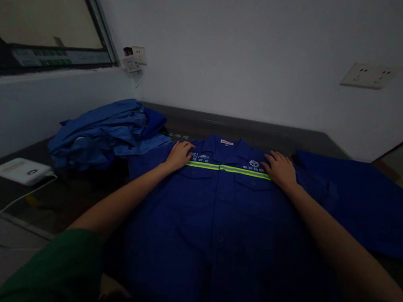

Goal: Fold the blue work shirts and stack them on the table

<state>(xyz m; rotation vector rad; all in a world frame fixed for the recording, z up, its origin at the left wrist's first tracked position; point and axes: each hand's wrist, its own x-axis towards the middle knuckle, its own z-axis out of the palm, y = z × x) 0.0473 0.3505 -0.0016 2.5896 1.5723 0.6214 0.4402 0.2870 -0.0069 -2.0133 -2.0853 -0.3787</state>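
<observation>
A dark blue work shirt [194,218] lies front side up on the dark table, its collar at the far end. A yellow-green and silver reflective stripe crosses its chest, with white lettering and emblems above. My left hand [179,155] rests flat on the shirt's left chest, fingers stretched over the cloth by the lettering. On the other side, my right hand [280,168] lies with fingers spread beside the gear emblem. Neither hand grips the cloth. The lower part of the shirt is too dark to make out well.
Crumpled blue clothes [98,132] are heaped at the left. A white device [21,171] with a cable sits near the table's left edge. More blue cloth [380,205] lies flat at the right. Behind the table [262,131] rises a wall with sockets [367,76].
</observation>
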